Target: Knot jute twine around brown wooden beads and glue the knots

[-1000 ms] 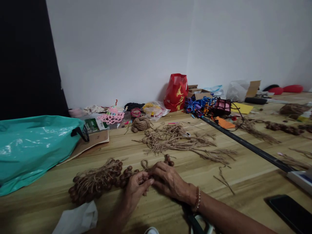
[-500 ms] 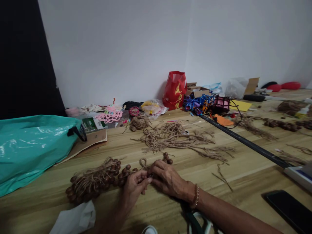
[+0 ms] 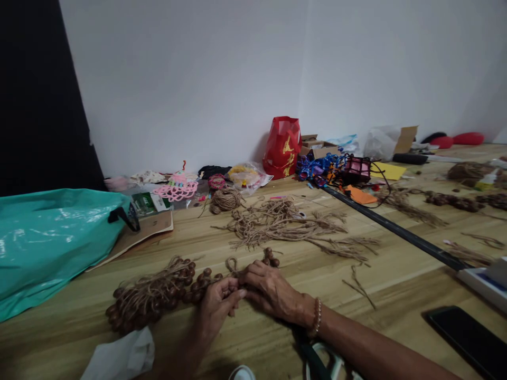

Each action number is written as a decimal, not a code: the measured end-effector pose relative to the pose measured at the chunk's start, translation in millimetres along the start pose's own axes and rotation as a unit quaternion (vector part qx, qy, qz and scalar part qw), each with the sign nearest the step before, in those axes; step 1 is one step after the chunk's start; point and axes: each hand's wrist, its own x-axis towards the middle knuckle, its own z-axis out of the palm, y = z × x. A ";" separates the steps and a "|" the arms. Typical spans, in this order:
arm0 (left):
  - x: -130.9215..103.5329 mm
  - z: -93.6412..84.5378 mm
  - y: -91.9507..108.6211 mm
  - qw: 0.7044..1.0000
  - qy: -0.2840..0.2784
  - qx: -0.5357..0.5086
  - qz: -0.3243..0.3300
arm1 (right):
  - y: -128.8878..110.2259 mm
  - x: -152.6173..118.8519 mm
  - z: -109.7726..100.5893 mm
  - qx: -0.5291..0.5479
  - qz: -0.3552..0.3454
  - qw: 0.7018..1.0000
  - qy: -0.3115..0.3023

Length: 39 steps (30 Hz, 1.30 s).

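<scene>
I see beads (image 3: 170,302) bunched with twine (image 3: 156,282), far cords (image 3: 285,230) beadless; left hand (image 3: 216,306) fingers together, right hand (image 3: 275,293) fingers' hold hidden.

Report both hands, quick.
Left hand: closed in a pinch beside the beads; anything pinched can't be made out.
Right hand: closed, fingers curled, meeting the left's fingertips; whatever it holds is hidden.
</scene>
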 end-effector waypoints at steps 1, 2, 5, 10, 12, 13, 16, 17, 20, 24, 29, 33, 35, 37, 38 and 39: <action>0.1 -0.1 -0.2 1.000 0.000 0.002 0.000 | -0.3 0.2 -0.2 -0.002 -0.001 1.000 0.000; 0.2 -0.1 -0.1 1.000 -0.001 0.004 0.000 | -0.7 0.5 -0.5 -0.004 -0.002 1.000 0.000; 0.1 0.2 1.4 1.000 0.000 0.006 -0.003 | -2.1 0.9 -1.7 -0.006 -0.003 1.000 -0.002; 0.0 2.0 4.0 1.000 0.012 -0.008 -0.021 | -2.5 -0.3 -1.3 0.006 0.001 1.000 0.002; 0.5 2.0 3.8 0.999 0.017 -0.017 -0.026 | -1.5 -1.2 0.1 0.013 0.005 1.000 0.012; 1.0 1.7 3.7 0.999 0.018 -0.022 -0.029 | -0.9 -1.6 0.8 0.017 0.009 1.000 0.018; 2.1 0.2 3.9 0.999 0.012 -0.032 -0.037 | 0.3 -2.0 1.5 0.027 0.018 0.999 0.028; 2.4 -0.3 4.2 0.999 0.010 -0.034 -0.039 | 0.4 -1.8 1.1 0.028 0.019 0.999 0.028; 2.2 -0.9 5.0 0.998 0.005 -0.038 -0.041 | -0.1 -1.1 -0.7 0.026 0.021 0.999 0.022; 1.4 0.0 3.8 0.999 0.005 -0.035 -0.034 | -0.9 -0.7 -1.9 0.025 0.028 0.999 0.015; 2.7 1.2 -0.7 0.999 0.017 -0.026 -0.030 | -1.5 -1.5 -1.3 0.029 0.031 0.999 0.011; 2.9 1.2 -2.1 0.999 0.018 -0.028 -0.028 | -2.4 -1.8 -1.3 0.022 0.026 0.999 0.007; 2.6 0.7 -2.1 0.999 0.012 -0.030 -0.025 | -2.2 -1.7 -1.1 0.020 0.025 0.999 0.005; 2.6 0.1 -2.3 0.999 0.000 -0.029 -0.020 | -1.3 -1.6 -0.3 0.017 0.026 0.999 0.007; 2.7 -0.2 -2.4 0.999 -0.005 -0.028 -0.017 | -0.7 -1.6 0.3 0.017 0.026 0.999 0.010; 2.8 -0.4 -2.5 0.999 -0.008 -0.027 -0.017 | 0.0 -1.7 0.9 0.016 0.026 0.999 0.013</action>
